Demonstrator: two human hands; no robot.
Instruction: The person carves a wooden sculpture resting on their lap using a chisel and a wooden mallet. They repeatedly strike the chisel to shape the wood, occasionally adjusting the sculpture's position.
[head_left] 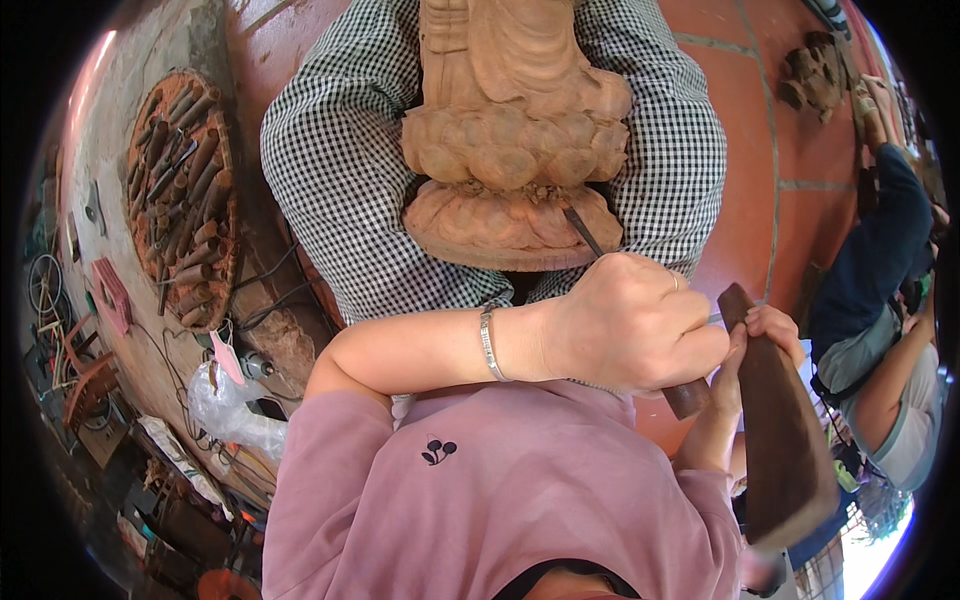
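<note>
Wooden carving [515, 155] sat between the knees of checked trousers [335, 170], straight ahead of the hands. Long axis ran away from the body, base end nearest; top cut off by the view. Could not tell whether it stood tilted or lay flat.

Left hand [640, 320] was nearer, clenched round a chisel [582, 230]. Blade slanted forward and leftward, tip at the right part of the base, below the groove; contact likely, not certain. Handle butt pointed back and right. Right hand [778, 328] grasped a dark wooden mallet [780, 430], right of that butt, near but apart.

Knees hemmed the carving on both sides. Left: woven tray [236, 215] of wooden-handled tools [185, 190]. Right: tiled floor [730, 60], rough wood piece [815, 78], a co-worker [865, 270].
</note>
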